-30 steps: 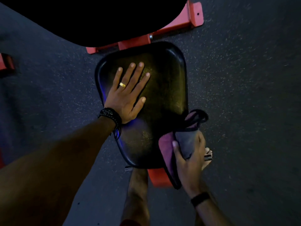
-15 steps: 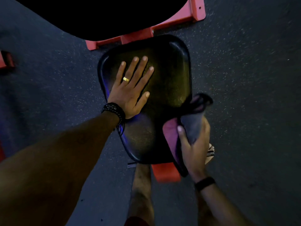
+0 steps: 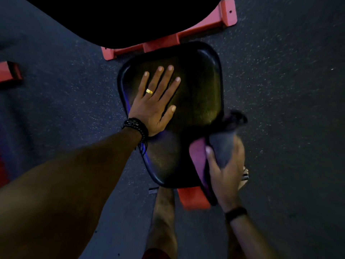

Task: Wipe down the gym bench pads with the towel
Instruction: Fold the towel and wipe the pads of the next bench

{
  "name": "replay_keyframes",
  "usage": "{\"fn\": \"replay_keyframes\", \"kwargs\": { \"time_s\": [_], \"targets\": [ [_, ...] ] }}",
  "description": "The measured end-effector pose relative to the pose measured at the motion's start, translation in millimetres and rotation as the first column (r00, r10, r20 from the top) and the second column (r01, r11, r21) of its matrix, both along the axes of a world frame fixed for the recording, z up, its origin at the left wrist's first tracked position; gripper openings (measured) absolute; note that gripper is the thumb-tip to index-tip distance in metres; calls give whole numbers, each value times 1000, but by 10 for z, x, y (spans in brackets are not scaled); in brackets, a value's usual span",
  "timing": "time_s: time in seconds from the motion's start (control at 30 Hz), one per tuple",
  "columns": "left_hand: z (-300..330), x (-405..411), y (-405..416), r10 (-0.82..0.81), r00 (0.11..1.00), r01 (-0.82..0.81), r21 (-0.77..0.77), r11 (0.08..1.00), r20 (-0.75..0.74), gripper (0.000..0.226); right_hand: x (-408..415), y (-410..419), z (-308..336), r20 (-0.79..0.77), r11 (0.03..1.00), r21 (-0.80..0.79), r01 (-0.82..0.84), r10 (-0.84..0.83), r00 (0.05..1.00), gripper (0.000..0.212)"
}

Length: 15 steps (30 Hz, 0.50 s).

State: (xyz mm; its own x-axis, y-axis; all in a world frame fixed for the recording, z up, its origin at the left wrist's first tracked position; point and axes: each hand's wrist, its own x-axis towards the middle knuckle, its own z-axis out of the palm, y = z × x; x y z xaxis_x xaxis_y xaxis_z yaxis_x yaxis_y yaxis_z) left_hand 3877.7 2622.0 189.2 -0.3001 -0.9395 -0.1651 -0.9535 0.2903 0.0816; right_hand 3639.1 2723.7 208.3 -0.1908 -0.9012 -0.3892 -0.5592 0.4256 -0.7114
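Dim, bluish light; right hand [image 3: 225, 171] motion-blurred; wide-angle edges.

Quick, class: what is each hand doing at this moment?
Left hand: open, fingers spread flat on the black seat pad.
Right hand: grips the purple-and-grey towel at the pad's right edge.

A large black pad [image 3: 121, 17] at the top is cut off by the upper edge and too dark to show any detail. It hides the middle of the red frame [image 3: 226, 15] behind the seat pad [image 3: 197, 94]. The right hand [image 3: 226, 171] and the towel [image 3: 222, 146] are motion-blurred; the towel covers the seat's right edge. A red piece [image 3: 9, 72] is cut by the left edge.
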Motion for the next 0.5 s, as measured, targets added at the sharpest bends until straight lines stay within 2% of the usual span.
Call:
{"fn": "replay_keyframes", "kwargs": {
  "time_s": [0.1, 0.17, 0.3, 0.33, 0.4, 0.5],
  "targets": [
    [2, -1, -11, -2, 1000, 2, -2, 1000, -11, 68, 32, -29, 40, 30, 993, 62, 105, -107, 994, 68],
    [-1, -8, -11, 2, 1000, -2, -1, 1000, -22, 68, 195, -613, -48, 24, 991, 35, 132, -133, 991, 63],
    [1, -5, -4, -1, 1000, 1, -8, 1000, -9, 68, 468, -1841, -238, 40, 996, -58, 69, -67, 997, 77],
    [5, -1, -15, -2, 1000, 2, -3, 1000, -4, 68, 484, -1863, -249, 55, 994, -90, 59, -54, 997, 77],
    [12, -9, -15, 0, 1000, 0, 20, 1000, 2, 70, 370, -1555, -207, 69, 998, -57, 40, -36, 997, 74],
    [-1, -8, -31, -19, 1000, 19, 52, 998, -5, 72, 124, -551, -80, -20, 982, 83, 170, -169, 985, 70]
  ]
}}
